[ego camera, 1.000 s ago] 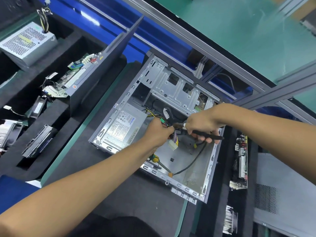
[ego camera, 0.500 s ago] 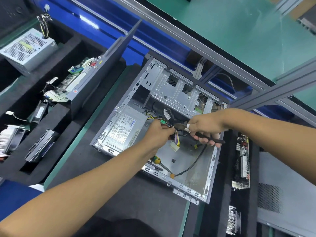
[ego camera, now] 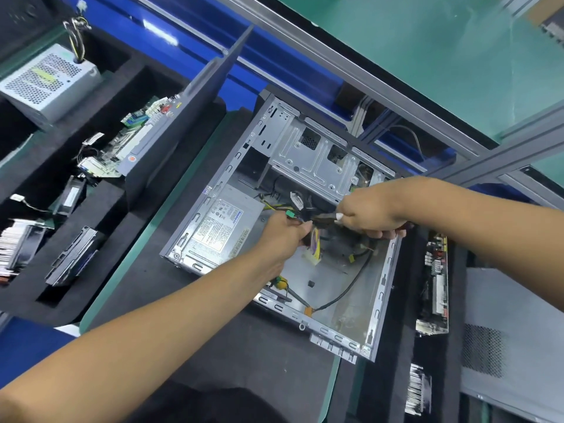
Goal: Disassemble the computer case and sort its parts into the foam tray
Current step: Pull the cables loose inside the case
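Note:
The open computer case (ego camera: 378, 303) lies flat on a dark mat, side panel off. Its power supply (ego camera: 224, 228) sits in the near-left corner with a bundle of cables (ego camera: 314, 248) coming out of it. My left hand (ego camera: 282, 233) grips that cable bundle above a white connector. My right hand (ego camera: 370, 212) holds a dark-handled tool (ego camera: 326, 219), its tip pointed at the cables between my hands. A black cable (ego camera: 351, 288) loops across the case floor. The black foam tray (ego camera: 91, 215) lies at the left.
The tray holds another power supply (ego camera: 45, 80), a circuit board (ego camera: 122, 154), a drive (ego camera: 73, 257), a fan (ego camera: 70, 195) and a heatsink (ego camera: 13, 245). A grey panel (ego camera: 189, 117) stands upright beside the case. At the right lie a board (ego camera: 435, 288) and a vented panel (ego camera: 512, 340).
Both hands stay at the cable bundle. The tool's tip has closed in on my left hand.

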A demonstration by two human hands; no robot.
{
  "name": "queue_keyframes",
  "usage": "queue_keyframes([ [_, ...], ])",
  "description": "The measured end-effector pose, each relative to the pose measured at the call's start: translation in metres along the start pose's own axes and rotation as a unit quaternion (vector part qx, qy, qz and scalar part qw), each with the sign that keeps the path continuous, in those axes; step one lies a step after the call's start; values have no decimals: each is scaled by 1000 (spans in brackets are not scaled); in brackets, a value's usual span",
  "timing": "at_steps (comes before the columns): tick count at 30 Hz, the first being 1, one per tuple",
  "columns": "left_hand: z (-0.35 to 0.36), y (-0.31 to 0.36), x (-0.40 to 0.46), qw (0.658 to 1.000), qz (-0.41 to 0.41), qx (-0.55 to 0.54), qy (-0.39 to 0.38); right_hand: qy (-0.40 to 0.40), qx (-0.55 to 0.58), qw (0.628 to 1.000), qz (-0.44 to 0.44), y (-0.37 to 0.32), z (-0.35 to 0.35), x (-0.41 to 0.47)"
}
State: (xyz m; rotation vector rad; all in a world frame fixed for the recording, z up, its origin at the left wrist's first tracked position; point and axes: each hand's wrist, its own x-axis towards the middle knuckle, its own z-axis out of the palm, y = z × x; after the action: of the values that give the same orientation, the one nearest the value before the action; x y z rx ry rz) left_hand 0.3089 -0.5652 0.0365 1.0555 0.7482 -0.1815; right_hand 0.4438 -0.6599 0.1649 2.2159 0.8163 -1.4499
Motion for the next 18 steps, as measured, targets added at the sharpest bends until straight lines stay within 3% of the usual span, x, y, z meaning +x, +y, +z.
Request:
queue_keyframes([
  [2,-1,0,3,999,3,23,42,-60,124,990,-13,1,-8,-12],
  [6,2,2,-3,1000,13,18,16,2,109,994,11,11,-28,-19],
  [9,1,4,-7,998,21,-60,15,-1,165,986,-6,7,-16,-8],
  [14,-1,4,-10,999,18,-50,7,53,277,957,-69,8,7,16],
  [18,-1,4,-7,996,16,-90,-4,82,298,948,-76,13,12,23],
])
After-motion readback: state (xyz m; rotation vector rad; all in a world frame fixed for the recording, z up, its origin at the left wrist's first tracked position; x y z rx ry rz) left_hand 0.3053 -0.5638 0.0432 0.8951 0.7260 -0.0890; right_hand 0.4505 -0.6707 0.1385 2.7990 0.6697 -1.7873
